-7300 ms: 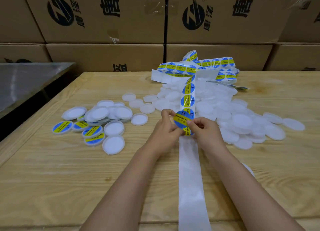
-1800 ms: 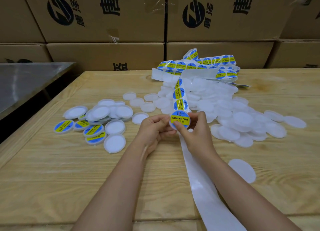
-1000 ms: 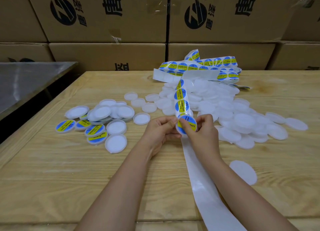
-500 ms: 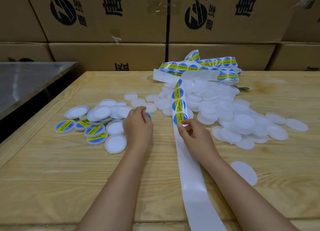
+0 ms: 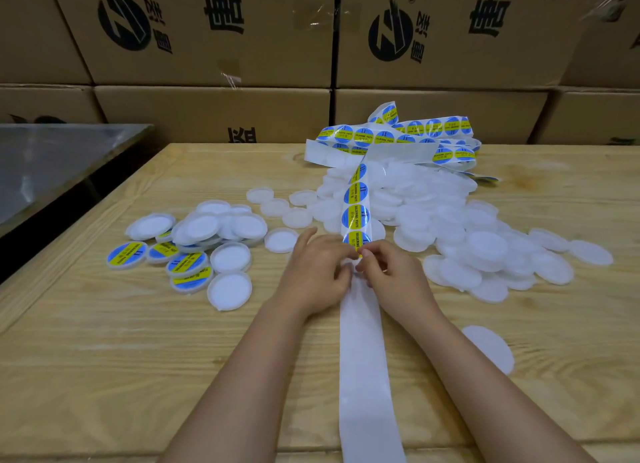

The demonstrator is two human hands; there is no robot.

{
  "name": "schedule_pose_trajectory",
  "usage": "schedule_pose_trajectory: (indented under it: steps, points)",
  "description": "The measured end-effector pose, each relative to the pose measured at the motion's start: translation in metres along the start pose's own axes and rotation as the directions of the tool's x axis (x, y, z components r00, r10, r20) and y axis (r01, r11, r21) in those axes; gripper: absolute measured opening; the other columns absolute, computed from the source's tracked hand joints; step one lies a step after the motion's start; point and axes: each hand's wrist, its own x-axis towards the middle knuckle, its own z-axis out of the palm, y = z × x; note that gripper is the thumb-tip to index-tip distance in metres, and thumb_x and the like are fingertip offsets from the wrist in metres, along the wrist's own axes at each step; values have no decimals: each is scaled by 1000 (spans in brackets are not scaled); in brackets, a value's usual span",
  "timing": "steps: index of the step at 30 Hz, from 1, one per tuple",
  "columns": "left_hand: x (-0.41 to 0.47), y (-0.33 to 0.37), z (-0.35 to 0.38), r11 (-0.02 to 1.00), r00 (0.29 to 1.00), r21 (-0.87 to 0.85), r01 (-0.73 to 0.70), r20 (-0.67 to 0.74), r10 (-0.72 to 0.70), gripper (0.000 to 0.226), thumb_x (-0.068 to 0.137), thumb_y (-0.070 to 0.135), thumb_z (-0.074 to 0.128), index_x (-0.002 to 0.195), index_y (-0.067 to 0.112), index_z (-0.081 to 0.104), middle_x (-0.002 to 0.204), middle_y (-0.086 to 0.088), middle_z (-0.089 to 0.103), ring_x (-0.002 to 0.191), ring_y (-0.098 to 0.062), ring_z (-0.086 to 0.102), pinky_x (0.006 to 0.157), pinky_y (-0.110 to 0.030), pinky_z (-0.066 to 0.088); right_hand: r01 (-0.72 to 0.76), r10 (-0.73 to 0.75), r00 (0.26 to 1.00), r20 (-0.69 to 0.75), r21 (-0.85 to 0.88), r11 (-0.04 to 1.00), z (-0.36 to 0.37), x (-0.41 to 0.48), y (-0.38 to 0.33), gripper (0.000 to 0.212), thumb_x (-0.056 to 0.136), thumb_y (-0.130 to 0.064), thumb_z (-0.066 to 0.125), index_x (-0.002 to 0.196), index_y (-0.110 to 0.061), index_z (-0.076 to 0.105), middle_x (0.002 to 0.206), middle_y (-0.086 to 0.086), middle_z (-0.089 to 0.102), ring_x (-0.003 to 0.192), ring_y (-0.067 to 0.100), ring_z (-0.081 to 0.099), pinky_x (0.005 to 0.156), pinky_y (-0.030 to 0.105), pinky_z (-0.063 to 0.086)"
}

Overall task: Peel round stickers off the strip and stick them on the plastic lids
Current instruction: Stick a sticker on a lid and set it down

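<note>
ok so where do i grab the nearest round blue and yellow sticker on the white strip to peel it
Probably its near edge, coming from the side toward you. The round blue and yellow sticker lies flat on the white backing strip, so only its rim can lift. The right hand pinches at that edge, and the left hand holds the strip beside it.

Wooden table [image 5: 104, 376], plastic lids [image 5: 450, 227], sticker strip [image 5: 362, 358]
</note>
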Motion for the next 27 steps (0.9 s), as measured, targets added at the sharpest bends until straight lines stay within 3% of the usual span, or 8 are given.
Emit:
schedule_pose_trajectory:
  steps: [3,5,8,10,12,17,23,27]
  points:
    - [1,3,1,1000,996,13,-13,93,12,24,82,19,53,102,23,67,105,9,66,109,-11,53,111,-30,11,-9,8,1000,-19,-43,999,-3,1,-2,14,93,-17,51,92,-16,65,81,0,69,79,17,64,73,33,48]
    - [2,3,1,1000,994,0,-17,104,17,20,82,19,55,99,22,67,105,9,67,106,-12,54,110,-30,14,-23,-2,995,-97,-254,967,-10,3,-1,14,92,-20,50,94,-15,64,86,1,67,87,22,61,71,32,43]
    - [1,3,1,1000,995,-7,-9,97,9,19,83,20,56,99,21,67,105,10,68,104,-12,55,109,-30,18,-129,-26,981,-191,-752,647,-29,4,4,20,91,-23,48,106,-13,58,107,7,56,104,29,48,80,38,37]
    - [1,5,1,1000,996,-25,-2,84,4,23,84,19,54,101,20,68,104,9,69,102,-13,56,108,-29,20,-253,82,966,-246,-830,497,-41,4,6,19,90,-21,49,105,-12,55,111,8,49,108,30,42,81,38,34]
    - [1,5,0,999,998,-48,-5,68,8,28,82,17,51,104,19,69,100,5,71,95,-17,58,104,-28,25,-326,205,944,-260,-835,444,-48,4,7,17,90,-20,50,104,-12,55,114,8,45,111,30,39,85,38,34]
    - [2,5,0,995,998,-94,20,66,-14,33,81,8,53,107,20,70,100,3,71,96,-23,59,93,-27,34,-317,285,938,-198,-824,469,-49,2,2,6,89,-12,48,84,-15,45,116,8,41,112,29,36,86,36,33]
    - [2,5,1,984,998,-168,51,35,-46,29,82,8,53,104,17,71,97,1,72,92,-23,61,80,-28,43,-247,245,960,-137,-824,510,-42,0,2,23,89,-12,48,111,-15,52,118,9,45,113,30,38,84,33,36]
    - [2,5,3,954,990,-264,139,53,-130,28,83,11,52,102,23,70,93,3,71,87,-14,61,78,-33,49,-245,250,961,-118,-785,569,-43,0,4,26,89,-13,48,116,-14,49,113,9,56,111,30,44,80,32,37]
